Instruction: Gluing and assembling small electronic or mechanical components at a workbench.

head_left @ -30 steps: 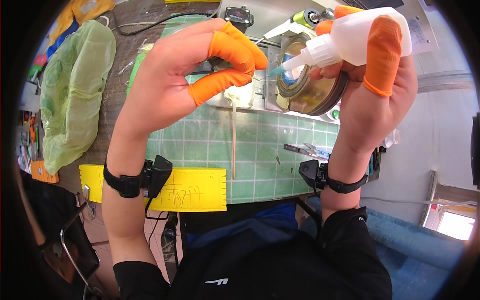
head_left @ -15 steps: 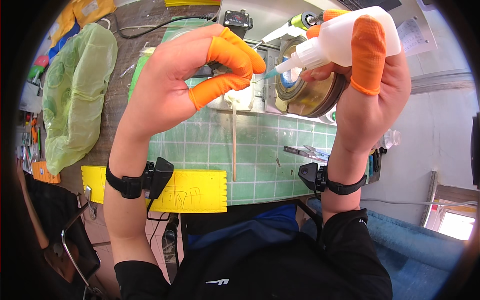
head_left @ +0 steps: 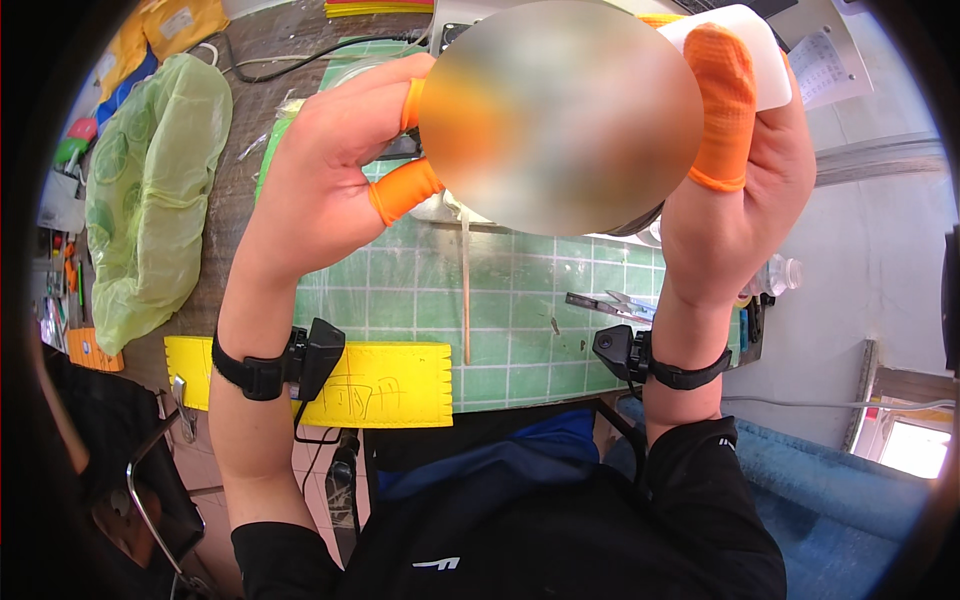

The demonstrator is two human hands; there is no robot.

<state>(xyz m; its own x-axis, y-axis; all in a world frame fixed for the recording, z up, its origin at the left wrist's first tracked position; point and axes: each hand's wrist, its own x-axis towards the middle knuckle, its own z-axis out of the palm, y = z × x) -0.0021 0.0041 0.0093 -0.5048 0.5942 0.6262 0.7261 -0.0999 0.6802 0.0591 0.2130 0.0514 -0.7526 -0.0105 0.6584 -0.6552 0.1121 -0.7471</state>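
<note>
My left hand (head_left: 325,175), with orange finger cots on thumb and fingers, is curled at the upper left. A blurred oval patch hides its fingertips and whatever is between them. Across from it, my right hand (head_left: 750,190) grips a white squeeze bottle (head_left: 768,58), an orange-covered finger lying along its side. The bottle's nozzle is lost in the blur, as is most of the machine behind both hands. Below the patch, a thin wooden stick (head_left: 466,290) points toward me over the green gridded mat (head_left: 540,350).
Pliers-like tools (head_left: 612,305) lie on the mat's right side. A yellow strip (head_left: 400,385) runs along the near edge. Far left rests a pale green plastic-covered bundle (head_left: 160,200). A clear small bottle (head_left: 785,273) is beyond my right wrist. Black wrist devices sit on both forearms.
A blurred patch now covers the fingertips, nozzle and machine that showed before. Both hands have shifted slightly left. The bottle stays in my right hand.
</note>
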